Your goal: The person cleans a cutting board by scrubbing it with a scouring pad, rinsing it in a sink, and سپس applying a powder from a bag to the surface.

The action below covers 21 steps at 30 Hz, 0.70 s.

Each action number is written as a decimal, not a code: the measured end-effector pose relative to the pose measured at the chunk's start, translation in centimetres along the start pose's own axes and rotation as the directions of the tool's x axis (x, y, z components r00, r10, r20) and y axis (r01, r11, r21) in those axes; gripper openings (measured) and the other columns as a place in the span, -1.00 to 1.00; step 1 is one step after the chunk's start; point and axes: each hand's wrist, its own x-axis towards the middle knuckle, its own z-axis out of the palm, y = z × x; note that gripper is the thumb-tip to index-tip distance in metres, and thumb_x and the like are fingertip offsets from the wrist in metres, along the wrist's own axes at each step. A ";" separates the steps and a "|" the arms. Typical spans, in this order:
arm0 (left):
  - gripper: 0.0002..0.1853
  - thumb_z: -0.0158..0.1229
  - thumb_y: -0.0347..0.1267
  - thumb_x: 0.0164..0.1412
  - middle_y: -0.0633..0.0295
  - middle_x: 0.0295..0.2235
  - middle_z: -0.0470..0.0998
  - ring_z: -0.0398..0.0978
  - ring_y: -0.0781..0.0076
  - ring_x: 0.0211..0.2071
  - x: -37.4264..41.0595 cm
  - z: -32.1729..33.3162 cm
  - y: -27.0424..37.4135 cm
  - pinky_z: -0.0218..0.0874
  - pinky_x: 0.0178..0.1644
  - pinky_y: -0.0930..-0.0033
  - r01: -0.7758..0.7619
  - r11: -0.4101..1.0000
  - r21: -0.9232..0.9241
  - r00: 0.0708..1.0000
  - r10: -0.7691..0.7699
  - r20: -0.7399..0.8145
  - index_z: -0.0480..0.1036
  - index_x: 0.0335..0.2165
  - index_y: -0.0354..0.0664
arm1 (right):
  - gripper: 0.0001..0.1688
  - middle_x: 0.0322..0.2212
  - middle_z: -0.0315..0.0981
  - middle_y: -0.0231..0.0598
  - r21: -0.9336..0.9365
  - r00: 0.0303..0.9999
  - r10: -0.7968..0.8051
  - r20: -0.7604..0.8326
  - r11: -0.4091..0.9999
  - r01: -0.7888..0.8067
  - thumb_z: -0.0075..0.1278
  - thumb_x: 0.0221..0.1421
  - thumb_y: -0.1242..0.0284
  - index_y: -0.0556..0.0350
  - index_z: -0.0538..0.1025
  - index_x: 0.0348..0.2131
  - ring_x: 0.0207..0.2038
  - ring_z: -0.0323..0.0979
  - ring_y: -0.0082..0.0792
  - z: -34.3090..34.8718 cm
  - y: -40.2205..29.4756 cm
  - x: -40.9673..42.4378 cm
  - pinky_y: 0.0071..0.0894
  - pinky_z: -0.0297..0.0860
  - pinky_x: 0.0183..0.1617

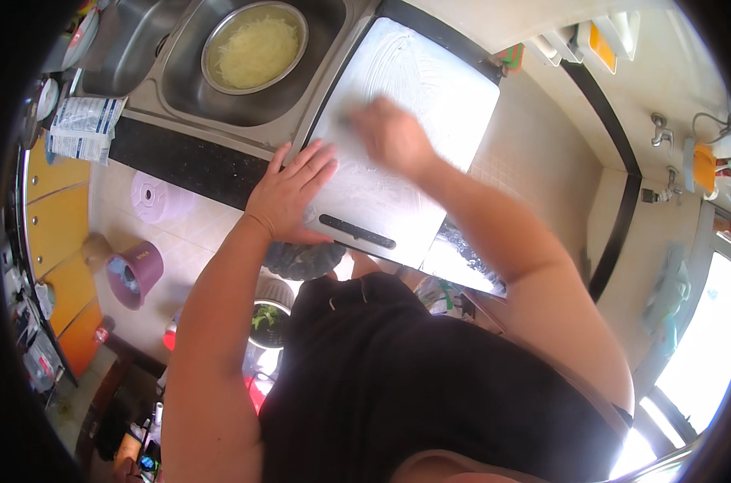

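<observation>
A pale cutting board (456,115), streaked with whitish swirls of suds or paste, lies on the dark counter to the right of the sink. Its slot handle (357,231) faces my body. My left hand (294,196) rests flat on the board's near left corner, fingers spread and thumb along the near edge. Over the board's middle is my right hand (395,136), blurred and curled around a small dark grey scrubbing pad (345,118). Blur and fingers hide most of the pad, so its exact kind is unclear.
A metal bowl of pale shreds in water (256,48) sits in the steel sink basin (181,99). A printed plastic packet (86,128) lies at the counter's left edge. Below stand a purple bucket (148,265), an upturned lilac stool or tub (160,196) and a basket with greens (275,296).
</observation>
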 end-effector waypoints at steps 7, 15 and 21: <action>0.18 0.40 0.15 -0.45 0.18 0.27 0.12 -0.05 0.19 0.34 0.5 -0.4 0.4 -0.31 0.36 -0.09 -0.014 1.000 0.007 1.000 0.014 0.004 0.23 0.14 -0.25 | -0.81 -0.38 0.44 0.00 -0.220 0.951 0.245 -0.190 0.933 -0.284 0.01 0.09 0.45 0.00 0.57 -0.25 -0.38 0.49 -0.06 -3.5 4.4 0.3 -0.23 0.50 -0.29; 0.08 0.42 0.13 -0.42 0.21 0.23 0.16 -0.06 0.26 0.33 -0.4 0.2 0.2 -0.32 0.37 -0.07 0.013 0.999 -0.031 0.999 -0.014 -0.047 0.29 0.07 -0.21 | -0.75 -0.36 0.37 -0.20 0.051 0.994 0.107 -0.017 0.993 -0.106 0.09 0.00 0.48 0.00 0.56 -0.23 -0.36 0.48 -0.15 -0.3 -4.3 -4.4 -0.24 0.47 -0.30; 0.07 0.42 0.12 -0.40 0.24 0.24 0.14 -0.07 0.30 0.33 0.2 0.2 0.3 -0.33 0.38 -0.03 -0.013 1.000 -0.024 0.998 0.012 -0.061 0.29 0.08 -0.20 | -0.76 -0.36 0.47 -0.04 -0.260 0.871 0.410 -0.269 0.840 -0.476 0.11 0.01 0.48 -0.01 0.59 -0.24 -0.37 0.53 -0.12 -5.6 3.2 -8.6 -0.24 0.49 -0.41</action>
